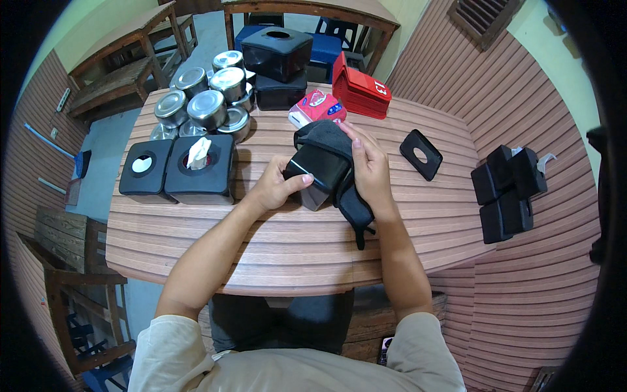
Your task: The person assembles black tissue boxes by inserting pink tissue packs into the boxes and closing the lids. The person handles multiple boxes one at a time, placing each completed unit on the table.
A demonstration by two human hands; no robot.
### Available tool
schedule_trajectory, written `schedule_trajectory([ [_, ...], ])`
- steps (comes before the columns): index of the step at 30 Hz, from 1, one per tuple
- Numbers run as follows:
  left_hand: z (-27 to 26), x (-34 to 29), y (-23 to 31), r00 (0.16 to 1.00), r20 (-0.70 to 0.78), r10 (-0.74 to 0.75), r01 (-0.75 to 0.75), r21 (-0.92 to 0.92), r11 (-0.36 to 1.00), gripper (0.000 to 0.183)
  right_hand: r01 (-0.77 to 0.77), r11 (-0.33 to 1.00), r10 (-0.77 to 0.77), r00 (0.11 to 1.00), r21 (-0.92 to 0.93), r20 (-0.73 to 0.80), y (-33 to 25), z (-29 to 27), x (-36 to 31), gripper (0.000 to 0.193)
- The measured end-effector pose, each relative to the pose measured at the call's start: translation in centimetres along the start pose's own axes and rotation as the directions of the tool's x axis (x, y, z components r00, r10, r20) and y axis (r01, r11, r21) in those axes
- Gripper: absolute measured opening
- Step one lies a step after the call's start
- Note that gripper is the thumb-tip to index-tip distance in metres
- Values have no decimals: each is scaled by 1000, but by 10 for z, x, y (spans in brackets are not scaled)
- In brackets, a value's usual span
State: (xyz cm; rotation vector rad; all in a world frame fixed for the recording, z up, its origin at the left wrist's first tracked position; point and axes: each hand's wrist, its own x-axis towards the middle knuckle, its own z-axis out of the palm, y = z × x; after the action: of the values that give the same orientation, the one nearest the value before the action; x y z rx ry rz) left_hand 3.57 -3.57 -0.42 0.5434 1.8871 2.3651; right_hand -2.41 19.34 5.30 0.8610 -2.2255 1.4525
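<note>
In front of me at the middle of the table, my left hand [279,186] grips the near left side of a glossy black tissue box [322,168], tilted, its thumb along the edge. My right hand [369,166] presses a dark grey cloth [353,201] against the box's far and right sides. One end of the cloth hangs down toward the tabletop. A loose black lid [422,155] with an oval hole lies to the right. Just beyond the box is a pink and white tissue pack [318,108].
Two black tissue boxes [199,171] stand at the left of the wooden table [281,261]. Behind them are stacked round metal tins [208,109], then a larger black box pair [277,55] and red folded signs [361,91]. More black boxes [507,196] cluster at the right.
</note>
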Motion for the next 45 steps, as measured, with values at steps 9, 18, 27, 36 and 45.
schedule_trajectory([
  [9,-2,6,-5,996,70,59,-66,111,992,44,310,910,-223,926,-276,306,-53,5,-16,44],
  [18,1,12,-4,985,86,152,-156,47,987,60,288,935,-213,921,-206,325,-49,3,-11,36],
  [27,4,12,1,991,135,-17,25,-60,998,71,185,896,-100,970,-404,221,-50,0,-9,41],
  [36,-4,16,-2,962,163,219,-270,439,857,76,447,856,-309,846,-261,435,-77,16,-22,32],
  [45,4,12,8,995,85,-60,55,53,997,58,153,974,-111,965,-165,239,-39,3,5,33],
])
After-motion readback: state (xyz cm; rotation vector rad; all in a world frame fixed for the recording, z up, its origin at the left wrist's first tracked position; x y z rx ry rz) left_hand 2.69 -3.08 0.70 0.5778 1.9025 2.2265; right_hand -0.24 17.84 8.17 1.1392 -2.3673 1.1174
